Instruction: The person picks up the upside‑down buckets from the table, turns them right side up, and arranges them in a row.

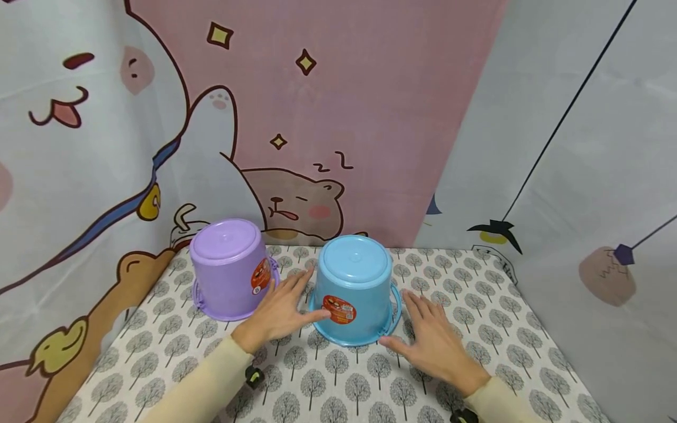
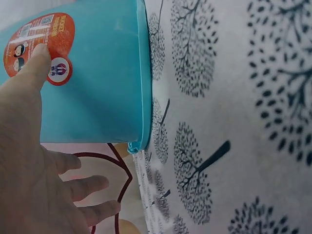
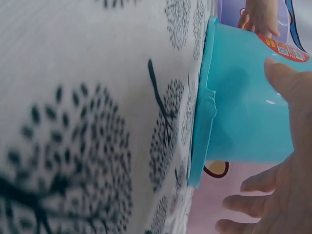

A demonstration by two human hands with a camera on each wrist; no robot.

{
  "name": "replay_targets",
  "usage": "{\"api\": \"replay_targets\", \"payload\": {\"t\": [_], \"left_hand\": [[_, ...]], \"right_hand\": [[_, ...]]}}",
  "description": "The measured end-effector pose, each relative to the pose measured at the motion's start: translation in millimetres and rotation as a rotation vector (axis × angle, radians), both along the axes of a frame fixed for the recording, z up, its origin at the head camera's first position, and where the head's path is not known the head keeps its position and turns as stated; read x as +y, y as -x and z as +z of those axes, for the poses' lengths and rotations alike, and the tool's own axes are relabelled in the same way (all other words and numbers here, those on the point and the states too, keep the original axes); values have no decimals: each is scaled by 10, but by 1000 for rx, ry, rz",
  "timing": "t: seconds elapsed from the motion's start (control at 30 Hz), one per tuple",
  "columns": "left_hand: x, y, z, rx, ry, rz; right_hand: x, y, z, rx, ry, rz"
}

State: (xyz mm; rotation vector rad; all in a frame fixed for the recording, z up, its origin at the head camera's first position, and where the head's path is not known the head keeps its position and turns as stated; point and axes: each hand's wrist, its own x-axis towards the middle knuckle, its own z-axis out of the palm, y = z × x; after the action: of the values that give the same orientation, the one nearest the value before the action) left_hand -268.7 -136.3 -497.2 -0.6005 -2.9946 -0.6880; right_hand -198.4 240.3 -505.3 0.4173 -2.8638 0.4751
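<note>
An upturned round blue plastic bucket (image 1: 354, 291) sits on the tree-print cloth desk (image 1: 502, 329), beside a purple bucket (image 1: 228, 269). Left hand (image 1: 282, 311) and right hand (image 1: 431, 338) flank it, fingers spread; left thumb touches its label.

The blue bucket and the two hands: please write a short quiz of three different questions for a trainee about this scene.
1. True or false: the blue bucket stands upside down on the tree-print cloth.
2. Which thing stands to the left of the blue bucket in the head view? A) purple bucket B) green bowl C) red cup
3. Fill in: the thumb of the left hand touches the round ____ on the blue bucket.

Key:
1. True; its flat bottom faces up.
2. A, the purple bucket, also upside down.
3. Sticker. The right hand lies open beside the bucket's handle.
</note>
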Motion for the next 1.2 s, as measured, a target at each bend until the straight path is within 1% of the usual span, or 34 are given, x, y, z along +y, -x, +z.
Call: {"api": "replay_targets", "payload": {"t": [0.07,0.23,0.4,0.53,0.73,0.8,0.93,1.07,1.2], "left_hand": [[0,28,-33,-31,-20,-2],[16,99,-83,-108,-109,-34],[23,146,-143,-151,-175,-72],[29,168,-192,-153,-197,-102],[77,196,-224,-122,-246,-143],[98,202,-231,-122,-264,-149],[128,195,-242,-141,-294,-137],[156,172,-240,-153,-298,-96],[184,154,-241,-156,-311,-55]], "right_hand": [[-29,11,-24,-14,9,-6],[-102,53,-66,-71,40,-27],[-161,47,-95,-150,84,-38],[-192,22,-111,-204,144,-29],[-185,14,-105,-230,218,7],[-173,15,-102,-234,231,17],[-156,24,-112,-224,263,44],[-149,17,-112,-195,271,66],[-144,7,-115,-170,261,65]]}}
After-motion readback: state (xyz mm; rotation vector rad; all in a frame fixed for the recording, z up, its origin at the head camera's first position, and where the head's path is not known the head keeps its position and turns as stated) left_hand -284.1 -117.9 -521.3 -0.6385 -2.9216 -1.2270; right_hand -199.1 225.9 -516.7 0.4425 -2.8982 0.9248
